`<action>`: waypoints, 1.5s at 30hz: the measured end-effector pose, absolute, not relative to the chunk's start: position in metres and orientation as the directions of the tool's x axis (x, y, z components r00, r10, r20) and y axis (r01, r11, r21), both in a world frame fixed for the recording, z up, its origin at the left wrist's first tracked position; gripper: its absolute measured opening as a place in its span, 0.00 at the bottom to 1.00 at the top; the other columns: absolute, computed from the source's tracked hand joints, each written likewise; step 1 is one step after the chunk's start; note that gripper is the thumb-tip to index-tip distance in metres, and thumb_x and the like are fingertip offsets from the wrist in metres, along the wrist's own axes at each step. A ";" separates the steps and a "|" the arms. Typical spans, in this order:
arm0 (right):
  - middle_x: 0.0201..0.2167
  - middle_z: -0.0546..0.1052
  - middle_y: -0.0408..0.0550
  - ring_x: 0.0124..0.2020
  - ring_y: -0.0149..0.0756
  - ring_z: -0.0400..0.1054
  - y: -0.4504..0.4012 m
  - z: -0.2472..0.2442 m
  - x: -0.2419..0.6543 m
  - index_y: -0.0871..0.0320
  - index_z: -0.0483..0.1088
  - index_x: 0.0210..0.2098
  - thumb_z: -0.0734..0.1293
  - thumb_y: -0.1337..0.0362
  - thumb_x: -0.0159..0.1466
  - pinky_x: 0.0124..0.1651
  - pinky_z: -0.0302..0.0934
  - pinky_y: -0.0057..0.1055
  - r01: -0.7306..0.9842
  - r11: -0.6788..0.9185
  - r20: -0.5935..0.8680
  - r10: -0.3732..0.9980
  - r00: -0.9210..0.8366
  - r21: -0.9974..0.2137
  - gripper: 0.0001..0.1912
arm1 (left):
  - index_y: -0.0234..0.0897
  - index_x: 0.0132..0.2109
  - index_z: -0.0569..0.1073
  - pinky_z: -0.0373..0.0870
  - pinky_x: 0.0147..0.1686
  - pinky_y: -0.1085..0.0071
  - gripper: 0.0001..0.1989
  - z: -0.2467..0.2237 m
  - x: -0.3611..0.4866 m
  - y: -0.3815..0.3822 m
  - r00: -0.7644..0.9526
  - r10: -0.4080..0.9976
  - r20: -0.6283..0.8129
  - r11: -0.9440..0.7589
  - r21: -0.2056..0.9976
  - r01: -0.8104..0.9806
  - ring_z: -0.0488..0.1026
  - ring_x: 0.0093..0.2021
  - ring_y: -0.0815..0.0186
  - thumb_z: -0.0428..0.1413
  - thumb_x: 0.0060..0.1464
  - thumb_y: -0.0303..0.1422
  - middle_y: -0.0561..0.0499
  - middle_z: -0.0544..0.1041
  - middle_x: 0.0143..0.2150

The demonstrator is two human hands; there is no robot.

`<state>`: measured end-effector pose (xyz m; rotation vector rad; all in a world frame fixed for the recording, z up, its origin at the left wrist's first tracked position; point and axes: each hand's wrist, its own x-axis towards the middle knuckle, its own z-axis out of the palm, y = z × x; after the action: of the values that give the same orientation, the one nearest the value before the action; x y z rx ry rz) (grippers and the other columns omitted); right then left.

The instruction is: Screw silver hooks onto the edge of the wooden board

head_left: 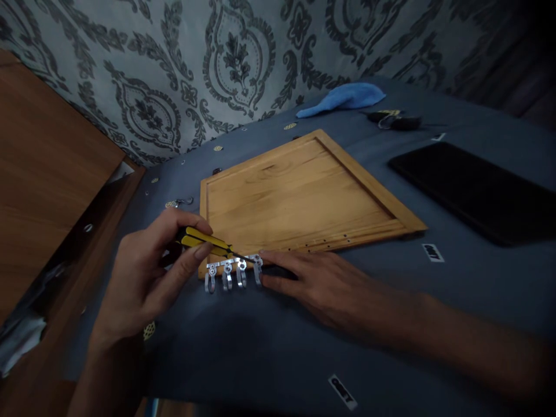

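My left hand (147,278) is closed around a yellow-and-black screwdriver (208,240), its shaft pointing right and down to the hooks. A row of several silver metal hooks (227,273) lies along the near left edge of a framed wooden board (278,197). My right hand (325,284) reaches in from the right, with thumb and forefinger closed at the rightmost hook (258,269). The screwdriver's tip is at or close to that hook; exact contact is hard to see. Something dark shows between those fingers. Small dark holes run along the board's near edge to the right.
A black flat slab (478,191) lies on the dark grey cloth (278,359) at right. Behind the board are a blue cloth (347,97) and a dark tool-like item (395,120). A small metal piece (185,201) lies left of the board. Wooden furniture (47,174) stands at left.
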<state>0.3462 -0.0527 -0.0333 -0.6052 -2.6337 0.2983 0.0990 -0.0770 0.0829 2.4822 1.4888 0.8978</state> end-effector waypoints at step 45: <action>0.62 0.75 0.57 0.51 0.46 0.78 -0.053 -0.035 0.343 0.55 0.74 0.59 0.66 0.77 0.66 0.46 0.76 0.41 0.371 0.891 0.388 0.449 -0.805 -0.260 0.24 | 0.42 0.46 0.69 0.64 0.26 0.78 0.01 0.088 0.118 -0.080 0.515 0.802 0.304 -0.578 0.174 0.797 0.70 0.25 0.75 0.53 0.71 0.33 0.62 0.73 0.30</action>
<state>0.3432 -0.0527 -0.0352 -0.5977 -2.6104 0.2372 0.1184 -0.0798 0.0881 2.7234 1.4374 0.5568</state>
